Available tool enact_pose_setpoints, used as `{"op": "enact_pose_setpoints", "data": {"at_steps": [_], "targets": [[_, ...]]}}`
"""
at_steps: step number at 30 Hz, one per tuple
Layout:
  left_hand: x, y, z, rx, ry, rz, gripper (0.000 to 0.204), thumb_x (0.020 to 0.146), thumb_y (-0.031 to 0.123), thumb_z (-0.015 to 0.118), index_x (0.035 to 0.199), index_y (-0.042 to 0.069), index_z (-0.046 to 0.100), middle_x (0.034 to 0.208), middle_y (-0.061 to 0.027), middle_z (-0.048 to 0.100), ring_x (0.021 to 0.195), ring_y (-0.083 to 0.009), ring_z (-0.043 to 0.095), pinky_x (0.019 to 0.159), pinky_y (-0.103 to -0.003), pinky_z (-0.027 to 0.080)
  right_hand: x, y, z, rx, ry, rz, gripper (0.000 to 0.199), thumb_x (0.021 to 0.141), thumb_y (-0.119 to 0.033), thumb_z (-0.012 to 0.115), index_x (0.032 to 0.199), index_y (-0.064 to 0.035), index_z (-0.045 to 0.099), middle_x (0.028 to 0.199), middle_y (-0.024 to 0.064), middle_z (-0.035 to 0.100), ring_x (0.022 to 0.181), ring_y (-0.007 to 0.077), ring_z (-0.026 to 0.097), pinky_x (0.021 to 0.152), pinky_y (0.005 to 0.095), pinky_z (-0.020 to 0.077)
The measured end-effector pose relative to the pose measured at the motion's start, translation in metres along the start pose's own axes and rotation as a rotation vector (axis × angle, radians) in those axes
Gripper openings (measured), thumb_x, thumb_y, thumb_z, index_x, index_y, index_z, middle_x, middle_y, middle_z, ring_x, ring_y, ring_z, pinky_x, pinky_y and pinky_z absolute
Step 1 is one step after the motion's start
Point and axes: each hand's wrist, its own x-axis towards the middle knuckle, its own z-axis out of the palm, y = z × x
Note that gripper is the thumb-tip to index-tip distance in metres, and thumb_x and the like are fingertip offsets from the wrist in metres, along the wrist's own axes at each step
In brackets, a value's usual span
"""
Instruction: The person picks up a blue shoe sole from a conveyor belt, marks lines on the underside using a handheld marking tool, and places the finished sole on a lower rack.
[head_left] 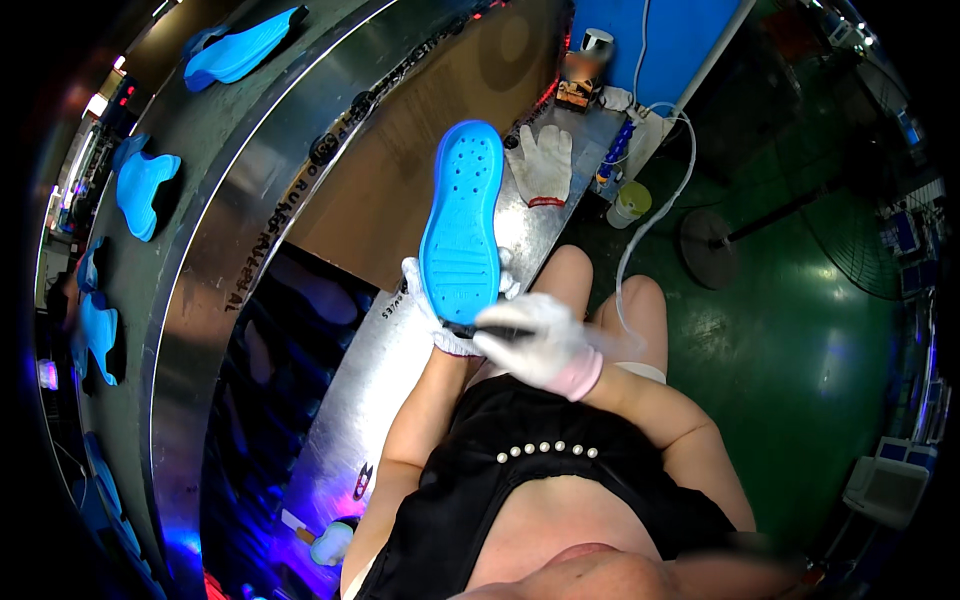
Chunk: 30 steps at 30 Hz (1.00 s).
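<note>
A bright blue shoe sole (460, 225), with small holes at its toe end and ridges near the heel, is held up in front of me. My left hand (450, 338), in a white glove, grips it from beneath around the heel, and most of the fingers are behind it. Close to the heel end, my right hand (545, 345), gloved in white with a pink cuff, is closed on a small dark tool (512, 331). Motion blurs that hand, so the kind of tool is unclear.
On the metal bench (350, 420) lie a white glove (543, 165) and small red-handled snips (361, 482). More blue soles (148, 193) rest on the curved belt to the left. A yellow-green cup (630, 202), a white hose (690, 150) and a fan (712, 245) are at right.
</note>
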Motion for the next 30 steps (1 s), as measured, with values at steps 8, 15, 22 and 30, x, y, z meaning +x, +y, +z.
{"op": "enact_pose_setpoints", "data": {"at_steps": [8,15,22,30], "targets": [[0.014,0.023,0.004,0.005,-0.022,-0.229,0.093,0.076,0.072,0.047,0.134,0.001,0.036,0.109,-0.0286,0.056,0.081,-0.0419,0.059,0.070,-0.051,0.051,-0.006,0.009,-0.006,0.113,-0.069,0.102,0.021,0.071,-0.011,0.073,0.091,-0.0077,0.067,0.084,0.0088,0.067,0.075,0.0237,0.064,0.068,0.0323,0.0512],[0.017,0.040,-0.020,0.105,0.119,-0.386,0.093,0.076,0.071,0.048,0.136,0.001,0.036,0.125,-0.0291,0.048,0.104,-0.0424,0.055,0.089,-0.051,0.046,-0.002,-0.009,-0.021,-0.208,-0.275,-0.018,0.016,0.077,-0.016,0.069,0.091,-0.0081,0.067,0.090,0.0073,0.067,0.079,0.0223,0.065,0.070,0.0300,0.0518],[0.022,0.047,0.015,0.296,0.123,-0.453,0.073,0.078,0.044,0.055,0.131,-0.004,0.042,0.127,-0.0258,0.050,0.110,-0.0376,0.054,0.096,-0.047,0.044,-0.003,-0.008,-0.019,-0.201,-0.268,-0.039,0.017,0.077,-0.013,0.069,0.094,-0.0082,0.068,0.089,0.0079,0.067,0.076,0.0233,0.064,0.069,0.0305,0.0510],[0.033,0.056,0.030,0.467,0.026,-0.494,0.061,0.088,0.038,0.048,0.132,-0.004,0.042,0.128,-0.0194,0.051,0.111,-0.0282,0.056,0.093,-0.037,0.047,0.002,-0.004,-0.021,-0.080,-0.127,-0.075,0.016,0.077,-0.014,0.067,0.093,-0.0108,0.068,0.092,0.0054,0.068,0.072,0.0206,0.064,0.063,0.0297,0.0509]]}}
